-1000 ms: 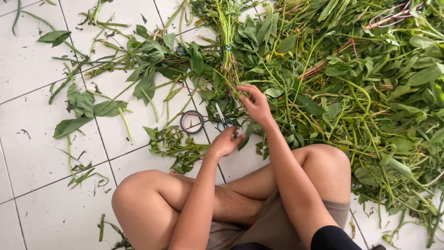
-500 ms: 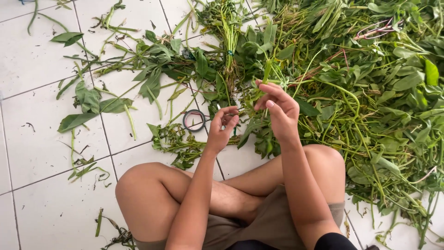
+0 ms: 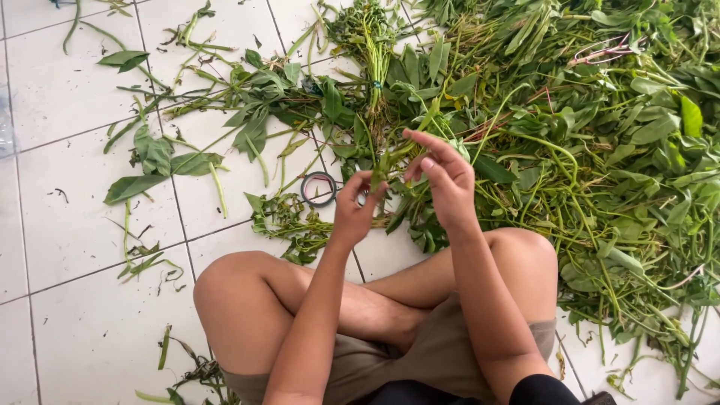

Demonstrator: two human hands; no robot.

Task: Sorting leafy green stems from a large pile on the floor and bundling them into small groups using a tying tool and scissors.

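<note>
Person sits cross-legged on white tile floor (image 3: pixel 67 225), bare knees at lower centre of frame. Both hands raised at centre, close together, just apart. Left hand (image 3: pixel 354 210) has fingers curled, thumb and fingertips pinched on the lower end of a small green sprig (image 3: pixel 390 159). Right hand (image 3: pixel 442 176) is half open, fingers spread and bent, fingertips touching the sprig's upper leaves; a full grip is not clear. Sprig sits between the two hands, tilted up toward upper right, held above the floor.

Just left of the left hand, a roll of tape (image 3: pixel 319 188) lies flat on the tile, dark ring with a pale hub. Above the hands, a tied bundle of stems (image 3: pixel 373 52) lies pointing to the top of frame, bound by a thin green band. Big heap of leafy greens (image 3: pixel 600 127) fills the right half, touching the person's right knee. Loose leaves (image 3: pixel 154 154) and stem scraps are scattered over the left and upper left tiles.
</note>
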